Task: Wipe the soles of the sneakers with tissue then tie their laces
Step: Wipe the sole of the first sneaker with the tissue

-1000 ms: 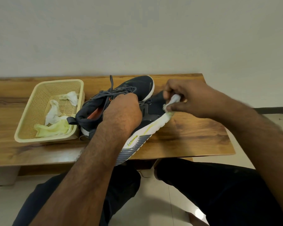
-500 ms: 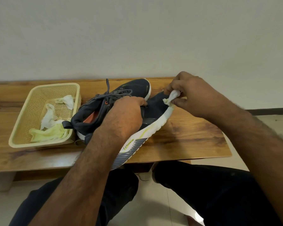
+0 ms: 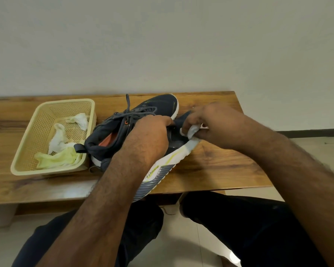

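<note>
Two dark grey sneakers with white soles are at the middle of the wooden bench. My left hand (image 3: 148,137) grips the near sneaker (image 3: 162,166) from above and holds it tilted, its white and grey sole facing me and its heel past the bench's front edge. My right hand (image 3: 210,126) pinches a crumpled white tissue (image 3: 191,131) against the sole's rim near the toe. The far sneaker (image 3: 158,106) stands upright behind, its grey laces (image 3: 135,111) loose.
A cream plastic basket (image 3: 27,151) at the left of the bench (image 3: 220,170) holds several crumpled tissues, white and yellowish. A plain wall rises right behind the bench. My legs in dark trousers are below the bench's front edge, over a tiled floor.
My right hand with the tissue has slid along the sole's rim at the toe end, back toward me. My left hand keeps its hold on the tilted sneaker.
</note>
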